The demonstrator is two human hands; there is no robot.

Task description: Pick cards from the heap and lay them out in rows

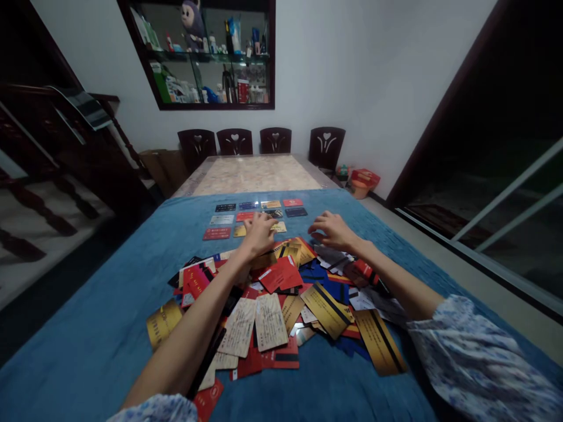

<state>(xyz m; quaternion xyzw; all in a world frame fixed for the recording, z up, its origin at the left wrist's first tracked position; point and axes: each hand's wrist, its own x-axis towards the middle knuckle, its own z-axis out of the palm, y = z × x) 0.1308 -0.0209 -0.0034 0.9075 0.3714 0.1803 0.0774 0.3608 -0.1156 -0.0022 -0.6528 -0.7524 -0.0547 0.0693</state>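
Several cards lie in rows on the blue cloth, among them a black card (226, 207), a light blue card (222, 220) and a dark red card (217, 233). My left hand (260, 234) is over the front row, touching or just above a gold card (240, 231), its fingers bent and partly hiding what is beneath. To the right of the rows, my right hand (332, 230) hovers low over the cloth with its fingers apart and nothing in them. Nearer to me spreads a loose heap of cards, with a red card (281, 274) on top.
The blue cloth (109, 293) covers the near part of a long table (259, 174). Dark chairs (326, 143) stand at its far end. A loose gold card (380, 343) lies at the heap's right edge, near my right sleeve.
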